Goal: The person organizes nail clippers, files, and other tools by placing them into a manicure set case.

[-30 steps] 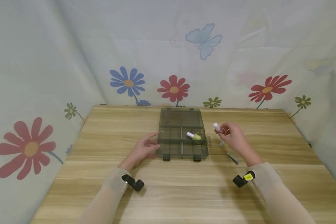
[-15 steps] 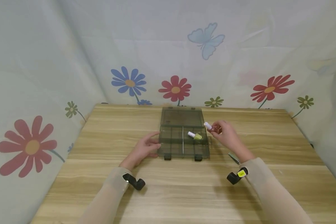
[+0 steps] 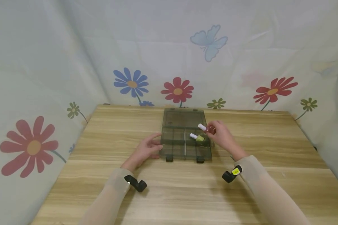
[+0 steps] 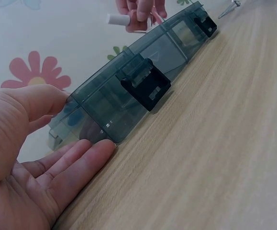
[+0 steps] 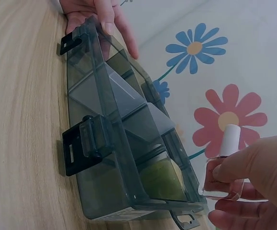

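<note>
Right hand [image 3: 222, 137] now sits over the right rear corner of the smoky organiser box [image 3: 184, 147]; a second ago I had it well out to the right, over bare surface [image 3: 169, 193]. It carries the red polish bottle [image 3: 207, 128], fingers curled round the glass body, white cap pointing left toward the box. In the right wrist view the bottle [image 5: 223, 167] hangs just beside the box wall [image 5: 128, 158], above the rim, not yet inside any compartment.

The yellow-green bottle [image 3: 198, 137] lies on its side in the right rear compartment, unchanged over the last second. The red one is directly above and slightly behind it.

Left hand [image 3: 146, 148] has not moved: fingers straight and relaxed, tips touching the left end of the box. The left wrist view confirms this, fingers [image 4: 76, 163] flat on the wood against the box corner [image 4: 100, 120], gripping nothing.

The lid lies open flat behind the tray. The small metal tool, visible near the right wrist earlier, is now hidden behind the forearm in the head view; a metal tip [image 4: 229, 7] shows at the top edge of the left wrist view.

My reading: the carry is nearly over and the bottle is at the threshold of the box, with room beside the yellow-green one looking tight.
</note>
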Available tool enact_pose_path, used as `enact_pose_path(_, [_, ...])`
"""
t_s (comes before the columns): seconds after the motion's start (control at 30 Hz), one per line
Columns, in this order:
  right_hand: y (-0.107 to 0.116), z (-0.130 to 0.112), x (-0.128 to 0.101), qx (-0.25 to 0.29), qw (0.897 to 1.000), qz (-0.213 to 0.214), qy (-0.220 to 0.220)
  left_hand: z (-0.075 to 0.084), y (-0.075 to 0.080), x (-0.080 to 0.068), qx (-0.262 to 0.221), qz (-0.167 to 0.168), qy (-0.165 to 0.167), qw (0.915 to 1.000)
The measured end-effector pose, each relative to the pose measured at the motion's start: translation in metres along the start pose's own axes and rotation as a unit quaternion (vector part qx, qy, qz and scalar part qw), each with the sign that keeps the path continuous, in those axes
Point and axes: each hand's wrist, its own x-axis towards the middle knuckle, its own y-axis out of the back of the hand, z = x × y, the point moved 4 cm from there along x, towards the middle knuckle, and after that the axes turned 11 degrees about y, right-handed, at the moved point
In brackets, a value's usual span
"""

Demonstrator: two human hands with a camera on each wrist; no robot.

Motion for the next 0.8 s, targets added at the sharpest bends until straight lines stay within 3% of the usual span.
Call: enact_pose_path(0.8, [-0.021,0.004,0.008,-0.015,0.999,-0.043,0.029,0.002,-0.001,-0.004,0.006,0.011,0.002,0.9999])
